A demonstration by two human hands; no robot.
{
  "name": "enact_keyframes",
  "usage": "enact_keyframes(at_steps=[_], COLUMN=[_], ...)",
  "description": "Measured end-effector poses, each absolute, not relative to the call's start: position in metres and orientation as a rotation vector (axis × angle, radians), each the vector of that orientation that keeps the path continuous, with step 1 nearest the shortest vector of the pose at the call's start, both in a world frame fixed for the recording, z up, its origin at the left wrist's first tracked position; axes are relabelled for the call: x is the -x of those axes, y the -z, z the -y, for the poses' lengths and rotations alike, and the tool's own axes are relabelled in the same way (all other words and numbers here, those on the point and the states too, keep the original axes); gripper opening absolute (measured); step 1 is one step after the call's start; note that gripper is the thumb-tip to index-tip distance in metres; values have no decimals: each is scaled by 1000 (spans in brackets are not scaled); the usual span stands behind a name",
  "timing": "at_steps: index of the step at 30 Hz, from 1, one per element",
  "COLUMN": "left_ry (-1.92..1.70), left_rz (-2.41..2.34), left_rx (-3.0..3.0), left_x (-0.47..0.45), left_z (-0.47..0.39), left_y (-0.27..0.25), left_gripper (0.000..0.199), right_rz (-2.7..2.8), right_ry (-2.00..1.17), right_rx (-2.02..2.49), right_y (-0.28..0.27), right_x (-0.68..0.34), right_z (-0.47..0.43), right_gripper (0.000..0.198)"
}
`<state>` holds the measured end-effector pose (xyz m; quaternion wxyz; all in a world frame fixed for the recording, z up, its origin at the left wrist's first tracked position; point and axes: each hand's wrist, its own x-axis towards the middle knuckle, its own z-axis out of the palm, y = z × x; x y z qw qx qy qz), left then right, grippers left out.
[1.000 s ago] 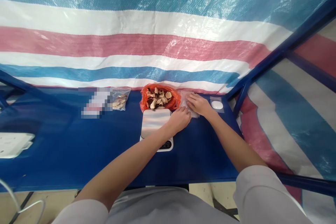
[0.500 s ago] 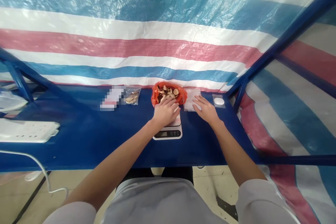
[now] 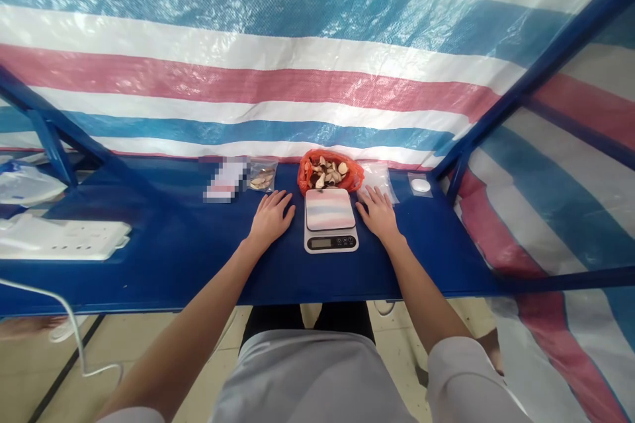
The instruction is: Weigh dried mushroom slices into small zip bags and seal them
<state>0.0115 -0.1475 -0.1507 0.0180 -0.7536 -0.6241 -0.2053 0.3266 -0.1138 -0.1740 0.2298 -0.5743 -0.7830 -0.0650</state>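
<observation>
My left hand (image 3: 272, 217) lies palm down on the blue table, fingers spread, to the left of a white digital kitchen scale (image 3: 330, 215). Right of the scale, my right hand (image 3: 378, 213) rests with fingers apart, its fingertips at the near edge of a stack of clear plastic bags (image 3: 380, 178). Nothing lies on the scale's shiny plate; its display is too small to read. Directly behind it sits an open red plastic bag (image 3: 356, 178) full of dried mushroom pieces (image 3: 329, 173). A small clear bag of sliced pieces (image 3: 262, 177) lies farther left.
A blurred-out flat item (image 3: 225, 180) lies beside the small bag. At the far right is a clear packet with a white round thing (image 3: 421, 186). A white power strip (image 3: 94, 240) with a cable occupies the left side. Blue frame bars (image 3: 459, 168) and striped sheeting enclose the table.
My left hand has moved left and down from the red bag's front to the table, uncovering the scale. My right hand has shifted slightly toward the scale. The view has shifted slightly.
</observation>
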Motion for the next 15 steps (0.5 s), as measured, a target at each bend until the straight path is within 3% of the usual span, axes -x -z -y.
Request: enact_keyframes(at_steps=[15], left_ry=[283], left_rz=[1905], left_rx=[2446], left_x=[-15], left_z=[134], left_y=[153], left_gripper=[58], right_rz=[2179], right_ry=[73], right_rx=[1626], right_y=[181], right_x=[-325], right_z=[112], right_gripper=[43])
